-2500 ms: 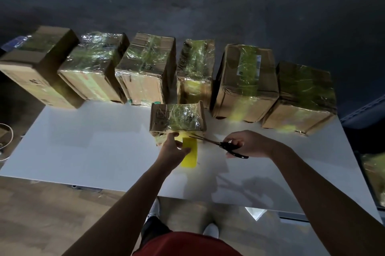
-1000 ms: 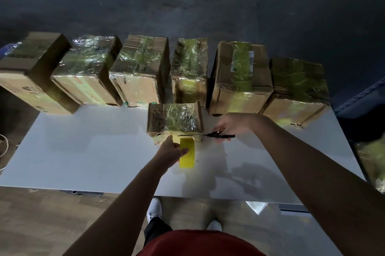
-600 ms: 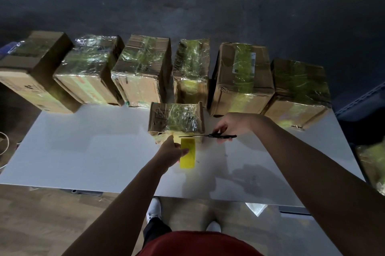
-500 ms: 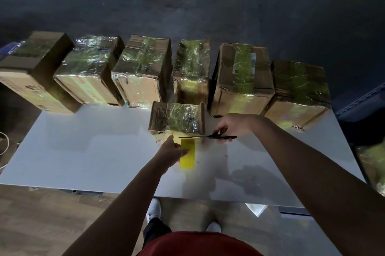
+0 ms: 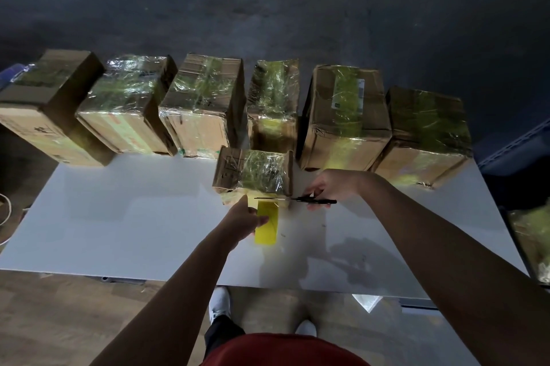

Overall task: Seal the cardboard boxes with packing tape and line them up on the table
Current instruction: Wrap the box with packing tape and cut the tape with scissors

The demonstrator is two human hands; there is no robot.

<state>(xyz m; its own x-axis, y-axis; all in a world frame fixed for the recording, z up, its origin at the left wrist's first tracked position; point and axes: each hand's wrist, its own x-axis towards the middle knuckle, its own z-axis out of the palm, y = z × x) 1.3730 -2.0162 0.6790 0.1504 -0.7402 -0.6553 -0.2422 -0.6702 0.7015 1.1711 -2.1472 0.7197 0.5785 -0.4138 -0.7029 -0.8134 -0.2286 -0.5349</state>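
Note:
A small cardboard box (image 5: 232, 169), wrapped in shiny yellowish tape, stands on the white table (image 5: 119, 216) in front of a row of several taped boxes (image 5: 202, 103). A strip of tape runs from its front face down to a yellow tape roll (image 5: 268, 227). My left hand (image 5: 242, 221) grips that roll just below the box. My right hand (image 5: 333, 185) holds black scissors (image 5: 312, 200), and their blades lie across the tape strip right at the box's lower front edge.
The row of taped boxes fills the table's far edge from left to right. More wrapped material (image 5: 532, 234) sits past the table's right edge. A white cord (image 5: 6, 216) lies on the wooden floor at left. My shoes (image 5: 220, 303) show under the near edge.
My right hand has carried the scissors up and left, so the blades now lie across the tape at the box. The left hand with the roll has stayed in place.

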